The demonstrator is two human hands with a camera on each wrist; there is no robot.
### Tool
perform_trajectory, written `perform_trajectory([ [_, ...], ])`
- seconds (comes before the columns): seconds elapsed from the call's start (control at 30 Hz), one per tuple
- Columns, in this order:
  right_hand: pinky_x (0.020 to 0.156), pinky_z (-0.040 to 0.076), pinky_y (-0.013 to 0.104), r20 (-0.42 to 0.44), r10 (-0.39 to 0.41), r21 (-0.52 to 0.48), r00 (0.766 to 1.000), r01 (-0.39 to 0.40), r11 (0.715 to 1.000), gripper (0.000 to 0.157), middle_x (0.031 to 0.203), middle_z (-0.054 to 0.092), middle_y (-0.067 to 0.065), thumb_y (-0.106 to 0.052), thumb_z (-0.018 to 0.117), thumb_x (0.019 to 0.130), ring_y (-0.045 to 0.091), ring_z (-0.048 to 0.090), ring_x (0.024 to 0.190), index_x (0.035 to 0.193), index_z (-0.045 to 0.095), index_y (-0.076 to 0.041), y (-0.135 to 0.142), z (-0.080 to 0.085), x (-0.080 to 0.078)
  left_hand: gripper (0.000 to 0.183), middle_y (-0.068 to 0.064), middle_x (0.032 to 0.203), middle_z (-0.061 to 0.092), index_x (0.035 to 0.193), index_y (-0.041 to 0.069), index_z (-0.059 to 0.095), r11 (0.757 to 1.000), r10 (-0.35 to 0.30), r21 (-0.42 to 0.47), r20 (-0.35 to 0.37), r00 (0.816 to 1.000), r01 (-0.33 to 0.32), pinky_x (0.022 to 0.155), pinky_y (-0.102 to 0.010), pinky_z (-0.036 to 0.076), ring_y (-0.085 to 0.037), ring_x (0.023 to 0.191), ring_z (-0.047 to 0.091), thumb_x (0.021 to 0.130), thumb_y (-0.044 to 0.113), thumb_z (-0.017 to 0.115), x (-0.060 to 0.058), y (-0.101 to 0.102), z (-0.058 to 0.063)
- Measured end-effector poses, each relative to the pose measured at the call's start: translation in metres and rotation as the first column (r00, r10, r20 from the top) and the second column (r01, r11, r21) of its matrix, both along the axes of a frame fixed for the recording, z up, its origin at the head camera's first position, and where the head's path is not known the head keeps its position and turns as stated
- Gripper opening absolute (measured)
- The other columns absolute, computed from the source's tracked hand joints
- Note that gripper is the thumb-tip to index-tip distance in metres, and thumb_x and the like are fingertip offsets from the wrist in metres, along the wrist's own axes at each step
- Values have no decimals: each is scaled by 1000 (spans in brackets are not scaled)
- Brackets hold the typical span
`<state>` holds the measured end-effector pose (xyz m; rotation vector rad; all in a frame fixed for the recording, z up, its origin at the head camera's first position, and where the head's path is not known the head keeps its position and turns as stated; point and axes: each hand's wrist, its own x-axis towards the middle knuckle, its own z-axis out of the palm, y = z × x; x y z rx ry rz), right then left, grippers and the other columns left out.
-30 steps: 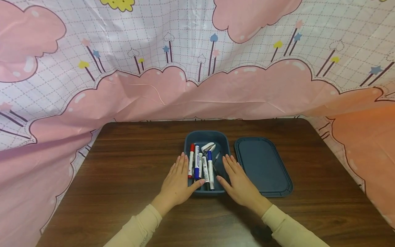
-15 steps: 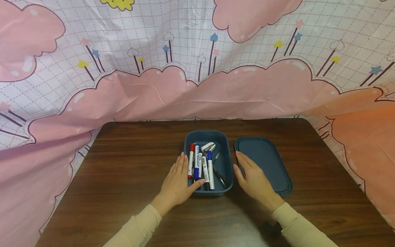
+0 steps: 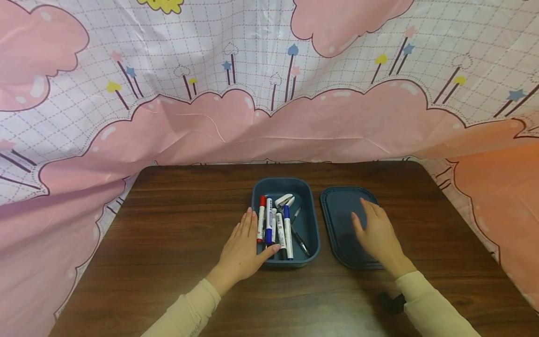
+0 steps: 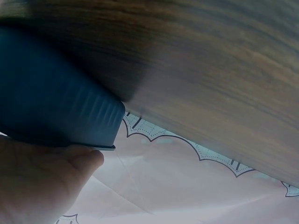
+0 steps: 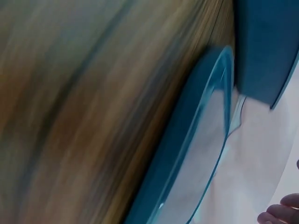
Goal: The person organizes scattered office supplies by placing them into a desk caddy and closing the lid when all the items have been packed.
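Note:
A dark blue plastic box (image 3: 312, 210) stands uncovered on the table, holding several whiteboard markers (image 3: 280, 231), a black pen (image 3: 301, 243) and a small white stapler (image 3: 283, 200). Against its left side rests my left hand (image 3: 239, 252), fingers straight, thumb across the near left corner. The left wrist view has the box's outer wall (image 4: 56, 93) with the thumb (image 4: 84, 158) at its rim. My right hand (image 3: 379, 234) hovers over the matching lid (image 3: 338, 215), holding nothing, fingers slightly bent. In the right wrist view, the lid's raised rim (image 5: 187, 126) and some fingertips (image 5: 282, 213) show.
The brown wooden table (image 3: 189, 210) extends on both sides of the box. Behind it hangs a pink and white patterned curtain (image 3: 269, 131). A dark object (image 3: 391, 303), its kind unclear, shows beside the right sleeve.
My right hand has left the box's right side and moved right, to above the lid. The left hand, the box and the lid have stayed in place.

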<state>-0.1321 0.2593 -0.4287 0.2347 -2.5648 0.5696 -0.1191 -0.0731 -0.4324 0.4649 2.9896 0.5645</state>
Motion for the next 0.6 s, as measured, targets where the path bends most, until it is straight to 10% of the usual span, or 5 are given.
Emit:
perform_trajectory([
  [0.37, 100, 32, 70, 328, -141, 46, 934, 133, 990, 72, 133, 37, 47, -32, 52, 99, 62, 36, 120, 138, 28, 23, 46, -2, 2, 104, -13, 164, 3, 155, 4, 11, 1000, 3, 1, 6, 1000, -3, 122, -47, 18, -30, 152, 10, 86, 75, 41, -1, 1, 0],
  [0.6, 101, 30, 70, 373, -143, 86, 917, 119, 989, 77, 134, 36, 48, -35, 53, 98, 64, 34, 120, 137, 28, 25, 51, -9, 6, 104, -14, 164, 4, 155, 3, 12, 1000, 5, 13, -3, 1000, -5, 122, -46, 18, -29, 152, 10, 86, 76, 41, -1, 0, -1],
])
